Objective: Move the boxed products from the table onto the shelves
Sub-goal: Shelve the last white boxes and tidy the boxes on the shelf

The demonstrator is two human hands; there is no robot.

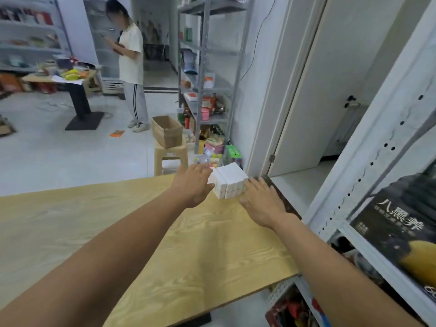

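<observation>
Several white boxes (230, 180) stand packed side by side at the far right corner of the light wooden table (165, 232). My left hand (192, 185) is against their left side, fingers and thumb reaching onto the boxes. On their right side my right hand (262, 201) lies with straight, spread fingers whose tips touch the boxes. A white shelf unit (368, 185) rises at the right, holding a dark printed package (401, 227).
A grey metal rack (203, 67) with goods stands beyond the table by the wall. A plastic stool (171, 156) carries an empty cardboard box (166, 131). A person (131, 62) stands further back near a small table. An open doorway is at right.
</observation>
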